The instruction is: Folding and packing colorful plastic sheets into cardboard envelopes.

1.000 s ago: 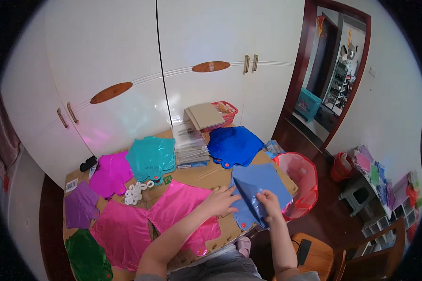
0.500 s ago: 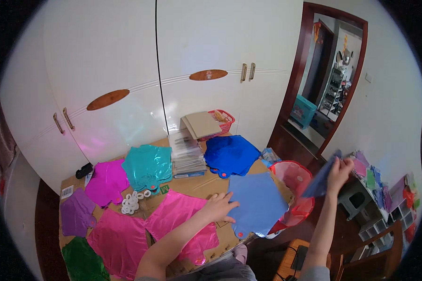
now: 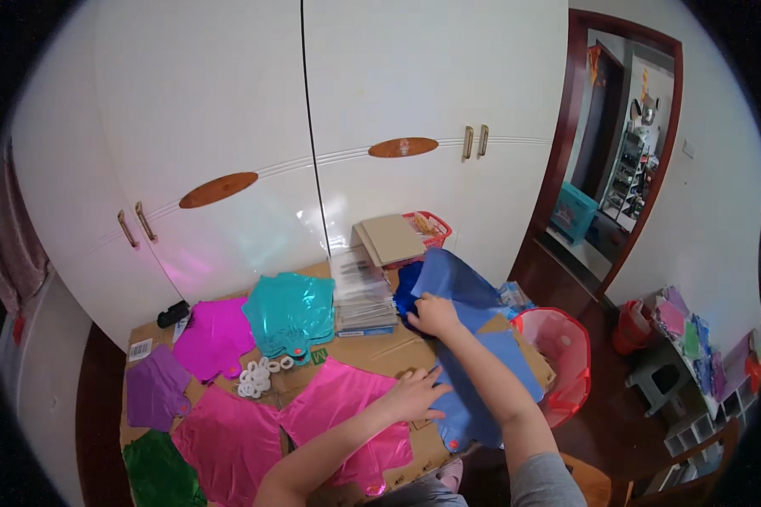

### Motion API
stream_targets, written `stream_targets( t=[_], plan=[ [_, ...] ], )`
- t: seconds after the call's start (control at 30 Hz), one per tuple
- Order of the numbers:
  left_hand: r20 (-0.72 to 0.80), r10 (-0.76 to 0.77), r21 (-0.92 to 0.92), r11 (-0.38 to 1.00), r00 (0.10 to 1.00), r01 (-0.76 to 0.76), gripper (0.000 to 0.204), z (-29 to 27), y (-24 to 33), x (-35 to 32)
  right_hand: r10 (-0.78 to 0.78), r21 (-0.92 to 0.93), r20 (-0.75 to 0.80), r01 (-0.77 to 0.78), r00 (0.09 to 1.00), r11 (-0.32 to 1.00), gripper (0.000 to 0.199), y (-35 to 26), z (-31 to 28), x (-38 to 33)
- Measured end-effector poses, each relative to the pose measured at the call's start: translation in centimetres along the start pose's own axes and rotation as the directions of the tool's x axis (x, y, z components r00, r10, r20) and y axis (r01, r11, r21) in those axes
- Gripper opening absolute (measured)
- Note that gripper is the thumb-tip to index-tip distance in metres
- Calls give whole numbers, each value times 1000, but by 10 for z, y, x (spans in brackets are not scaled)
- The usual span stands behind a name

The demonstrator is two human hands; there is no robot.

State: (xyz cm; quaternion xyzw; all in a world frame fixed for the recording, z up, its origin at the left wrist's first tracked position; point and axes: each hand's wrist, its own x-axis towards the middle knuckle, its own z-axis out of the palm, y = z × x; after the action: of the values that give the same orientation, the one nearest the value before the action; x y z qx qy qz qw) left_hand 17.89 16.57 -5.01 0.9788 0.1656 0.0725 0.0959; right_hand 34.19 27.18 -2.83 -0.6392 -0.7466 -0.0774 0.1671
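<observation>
Holding sheet (image 3: 455,277) near basket (image 3: 444,222) of tan pieces (image 3: 426,226)

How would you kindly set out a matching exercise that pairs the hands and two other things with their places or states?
1. Right hand
2. Left hand
3. White rings
4. Green foil

A. Clustered near the teal foil
B. Spread at the left edge of the nearer blue sheet
C. On the near side of the purple foil
D. Holding a raised blue sheet

Pairs: 1-D, 2-B, 3-A, 4-C
</observation>
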Motion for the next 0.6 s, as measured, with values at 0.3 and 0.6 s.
stream_targets(
  t=[0.3,0.6],
  plan=[
    [-47,-83,7,996,995,84,51,-20,-21,4,276,235,-72,-252,959,939,21,17,39,6],
    [-385,-199,30,973,901,228,43,-67,-70,-1,680,900,98,-357,727,251,19,107,22,4]
  ],
)
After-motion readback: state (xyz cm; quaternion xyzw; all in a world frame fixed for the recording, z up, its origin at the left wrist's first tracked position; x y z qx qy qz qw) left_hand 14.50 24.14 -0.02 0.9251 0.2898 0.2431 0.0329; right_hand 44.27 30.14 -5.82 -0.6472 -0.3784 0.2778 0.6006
